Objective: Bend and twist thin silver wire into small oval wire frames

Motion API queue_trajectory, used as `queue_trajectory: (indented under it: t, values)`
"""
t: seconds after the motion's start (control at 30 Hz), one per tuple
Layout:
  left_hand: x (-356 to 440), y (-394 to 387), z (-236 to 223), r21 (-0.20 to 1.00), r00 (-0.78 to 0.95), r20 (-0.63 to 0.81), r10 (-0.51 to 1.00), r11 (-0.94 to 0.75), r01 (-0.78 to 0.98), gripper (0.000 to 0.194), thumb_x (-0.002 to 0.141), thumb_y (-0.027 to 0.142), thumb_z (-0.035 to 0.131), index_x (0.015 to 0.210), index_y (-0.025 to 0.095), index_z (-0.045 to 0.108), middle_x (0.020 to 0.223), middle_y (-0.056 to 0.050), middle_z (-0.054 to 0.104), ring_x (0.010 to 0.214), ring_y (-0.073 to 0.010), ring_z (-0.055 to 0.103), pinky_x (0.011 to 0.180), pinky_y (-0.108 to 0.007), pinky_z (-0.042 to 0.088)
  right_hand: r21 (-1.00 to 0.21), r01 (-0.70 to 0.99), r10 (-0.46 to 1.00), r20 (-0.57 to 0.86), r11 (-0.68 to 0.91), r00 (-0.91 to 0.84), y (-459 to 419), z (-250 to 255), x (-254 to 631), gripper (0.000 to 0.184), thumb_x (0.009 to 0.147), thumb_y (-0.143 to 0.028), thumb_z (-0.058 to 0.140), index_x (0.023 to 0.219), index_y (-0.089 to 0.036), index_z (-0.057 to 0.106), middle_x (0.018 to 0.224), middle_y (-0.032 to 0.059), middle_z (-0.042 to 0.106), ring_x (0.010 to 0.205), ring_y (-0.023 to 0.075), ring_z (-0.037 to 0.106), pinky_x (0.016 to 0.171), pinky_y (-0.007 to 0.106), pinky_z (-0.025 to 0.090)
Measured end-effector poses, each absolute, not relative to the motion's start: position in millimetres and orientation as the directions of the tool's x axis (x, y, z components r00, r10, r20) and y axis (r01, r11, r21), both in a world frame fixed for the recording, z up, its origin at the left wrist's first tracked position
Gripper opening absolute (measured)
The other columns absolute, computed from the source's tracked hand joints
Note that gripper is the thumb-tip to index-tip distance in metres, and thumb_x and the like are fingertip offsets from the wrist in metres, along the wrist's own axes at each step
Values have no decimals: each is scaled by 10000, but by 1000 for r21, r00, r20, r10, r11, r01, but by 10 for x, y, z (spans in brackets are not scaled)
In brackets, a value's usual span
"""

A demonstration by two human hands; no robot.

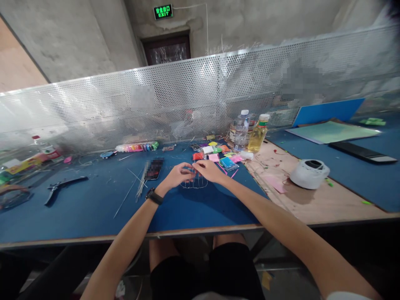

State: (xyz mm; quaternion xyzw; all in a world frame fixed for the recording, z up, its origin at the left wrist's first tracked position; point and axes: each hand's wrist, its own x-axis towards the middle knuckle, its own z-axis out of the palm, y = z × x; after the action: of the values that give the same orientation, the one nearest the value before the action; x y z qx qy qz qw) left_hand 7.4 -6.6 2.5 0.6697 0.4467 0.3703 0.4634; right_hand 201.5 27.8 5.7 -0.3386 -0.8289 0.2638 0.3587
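Observation:
A small cage-like frame of thin wire (193, 187) stands above the blue tabletop in front of me, its rounded lower ring and upright wires showing below my fingers. My left hand (179, 175), with a dark watch on the wrist, curls its fingers around the left side of the frame. From the other side my right hand (208, 171) pinches the wire near the top. The exact grip points are partly hidden by the fingers. Left of my hands lie a dark phone (154, 168) and several loose straight wires (139, 188).
Small colourful packets (229, 163) lie behind my right hand, near a clear bottle (241, 131) and a bottle of yellow liquid (258, 134). Pliers (62, 186) rest at left. A white round container (309, 174) stands at right. A perforated metal panel (175, 104) closes the back.

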Motion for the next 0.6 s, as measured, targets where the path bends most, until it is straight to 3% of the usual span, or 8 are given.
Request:
queue_trajectory:
  t: [0.33,0.6]
  values:
    - [112,-124,101,956,357,50,933,-148,253,467,723,354,773,1097,162,569,883,-75,712,665,-158,692,628,-266,536,-819,215,794,395,532,-463,309,30,1999,332,940,-451,457,789,-182,578,687,15,613,572,136,574,567,266,434]
    - [102,-88,68,947,354,58,934,-163,276,393,732,369,763,1017,148,606,829,-58,703,672,-165,702,603,-236,509,-819,218,782,374,531,-499,350,-21,2004,294,941,-421,460,796,-191,571,695,11,613,559,132,583,543,262,439]
